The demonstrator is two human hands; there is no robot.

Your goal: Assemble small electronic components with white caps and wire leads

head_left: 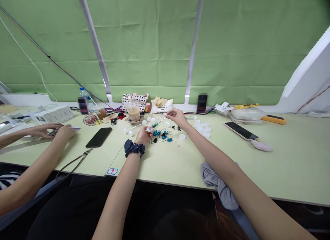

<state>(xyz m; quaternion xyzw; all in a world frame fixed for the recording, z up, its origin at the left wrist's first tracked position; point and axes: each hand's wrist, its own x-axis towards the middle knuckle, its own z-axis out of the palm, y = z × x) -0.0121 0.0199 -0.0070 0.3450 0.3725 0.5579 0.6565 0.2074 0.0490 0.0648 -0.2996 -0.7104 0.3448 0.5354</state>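
My left hand is closed round a small white cap, and a small green part shows just beyond it. My right hand reaches in from the right with finger and thumb pinched at the far end of a thin clear tube, which runs toward the left hand. Below the hands lies a loose pile of small blue parts with thin metal stems, mixed with black parts. White round caps are scattered right of the right hand. More clear tubes with white ends lie behind the left hand.
A drink cup and a patterned pouch stand at the back. A black phone lies left, another phone right. A co-worker's hands work at far left. Grey cloth hangs over the front edge.
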